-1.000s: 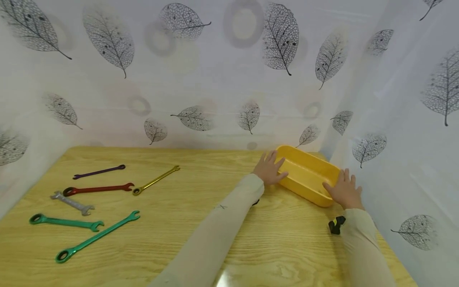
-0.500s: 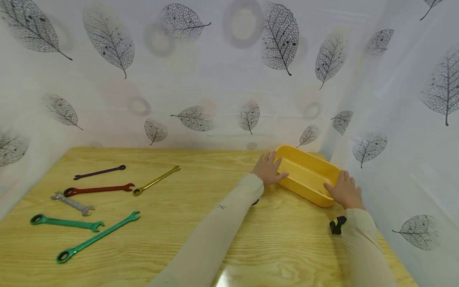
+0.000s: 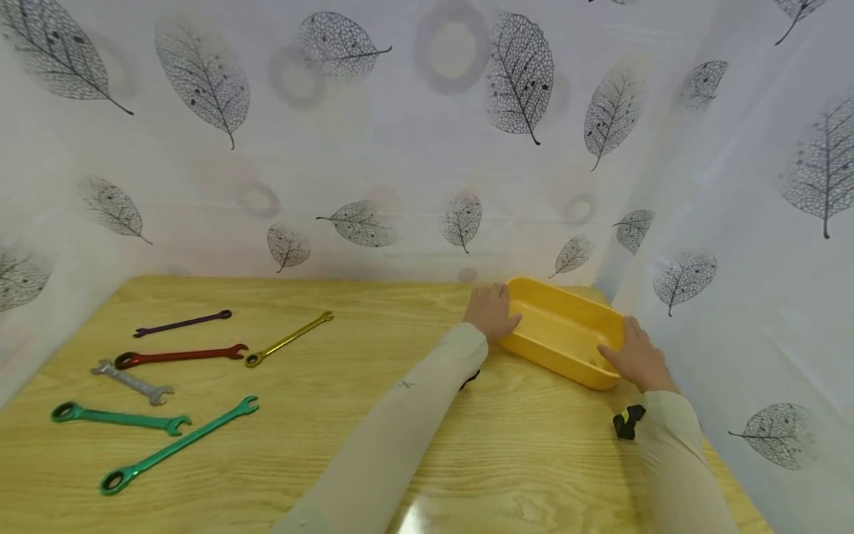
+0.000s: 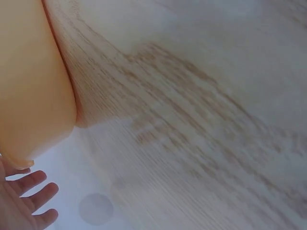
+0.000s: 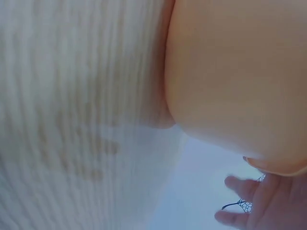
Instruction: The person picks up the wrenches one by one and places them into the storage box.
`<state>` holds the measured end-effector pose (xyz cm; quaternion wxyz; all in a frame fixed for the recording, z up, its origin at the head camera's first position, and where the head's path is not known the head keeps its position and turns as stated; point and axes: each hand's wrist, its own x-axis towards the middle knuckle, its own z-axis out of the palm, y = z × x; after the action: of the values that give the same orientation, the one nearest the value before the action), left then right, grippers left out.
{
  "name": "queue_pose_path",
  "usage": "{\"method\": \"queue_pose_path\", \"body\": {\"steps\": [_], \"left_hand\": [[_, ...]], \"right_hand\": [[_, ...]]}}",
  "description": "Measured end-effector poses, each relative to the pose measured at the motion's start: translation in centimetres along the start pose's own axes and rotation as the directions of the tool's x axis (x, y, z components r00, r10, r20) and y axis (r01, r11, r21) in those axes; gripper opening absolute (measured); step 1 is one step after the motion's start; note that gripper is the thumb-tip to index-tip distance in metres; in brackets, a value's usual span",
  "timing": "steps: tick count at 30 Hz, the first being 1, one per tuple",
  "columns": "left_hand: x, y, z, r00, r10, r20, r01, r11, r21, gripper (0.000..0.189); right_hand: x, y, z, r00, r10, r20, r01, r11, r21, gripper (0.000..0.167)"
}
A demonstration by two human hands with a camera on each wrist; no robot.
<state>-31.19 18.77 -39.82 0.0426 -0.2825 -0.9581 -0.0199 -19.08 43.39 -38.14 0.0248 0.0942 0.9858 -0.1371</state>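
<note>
A yellow plastic bin sits at an angle on the back right of the wooden table. My left hand holds its left end, thumb over the rim. In the left wrist view, the fingers of that hand spread beside the rim corner, by the bin's outer wall. At the opposite end my right hand grips the rim, thumb inside and fingers outside. The right wrist view shows the bin's outer wall above part of the right hand. Nothing shows inside the bin.
Several wrenches lie on the table's left: purple, red, gold, silver and green ones. Leaf-printed white curtains border the back and sides.
The bin has shifted slightly to the left with both hands. My left hand's fingers, spread over the rim earlier, have drawn in at its left end. The wrenches lie as before.
</note>
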Motion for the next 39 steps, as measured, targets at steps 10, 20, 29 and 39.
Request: {"method": "queue_pose_path", "body": {"steps": [10,20,29,39], "left_hand": [[0.3,-0.5,-0.2,0.995,-0.082,0.057,0.083,0.996,-0.014,0.044],[-1.3,-1.8,-1.8,0.996,0.007,0.084,-0.006,1.0,-0.002,0.04],[-3.2,-4.0,-2.2,0.996,0.09,0.014,-0.09,0.996,-0.025,0.03],[-4.5,-5.5,-2.1,0.996,0.09,0.01,-0.09,0.996,-0.007,0.027]], "right_hand": [[-0.5,0.0,-0.6,0.989,0.14,0.042,-0.136,0.986,-0.097,0.064],[-0.3,-0.5,-1.0,0.982,0.149,0.113,-0.134,0.982,-0.132,0.065],[-0.1,-1.6,-0.7,0.995,0.077,0.059,-0.066,0.983,-0.172,0.067],[0.3,-2.3,-0.5,1.0,-0.009,0.013,0.012,0.977,-0.214,0.056]]}}
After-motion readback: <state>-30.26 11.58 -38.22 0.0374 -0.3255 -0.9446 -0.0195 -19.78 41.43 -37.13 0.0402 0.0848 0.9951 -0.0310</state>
